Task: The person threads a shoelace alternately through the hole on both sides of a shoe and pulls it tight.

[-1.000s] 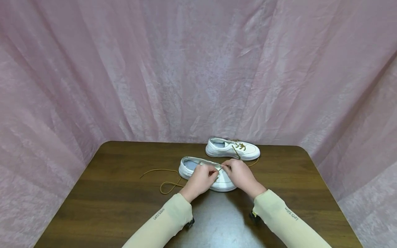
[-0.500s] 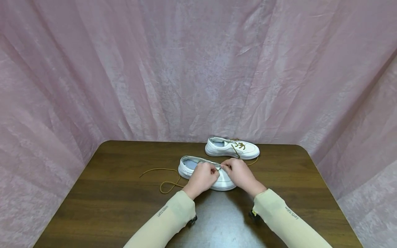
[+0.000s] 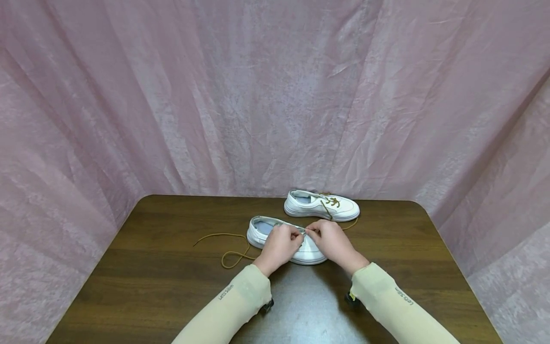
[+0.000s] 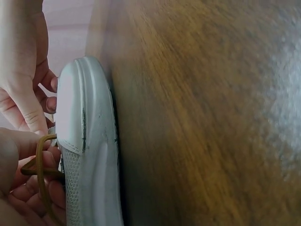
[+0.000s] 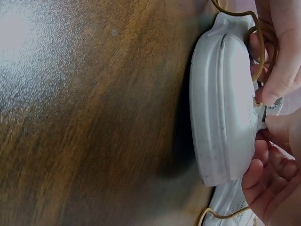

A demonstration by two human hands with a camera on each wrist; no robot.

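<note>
A white near shoe [image 3: 310, 253], being laced, sits on a brown wooden table [image 3: 150, 277], toe to the right. Over its lace opening, a person's left hand [image 3: 281, 244] and right hand [image 3: 333, 240] nearly meet. The left thumb and fingers seem to pinch the tan lace [image 4: 40, 165], which loops beside the shoe's opening; the right thumb and a finger grip the opening's edge, though whether the lace tip is between them cannot be told. The lace's long free end trails beyond the shoe's heel. Behind the shoe stands a second shoe [image 3: 345, 210], with lace across its front. The step looks like threading an eyelet; the next move probably calls for holding the edge steady, catching the tip and drawing the slack through
</note>
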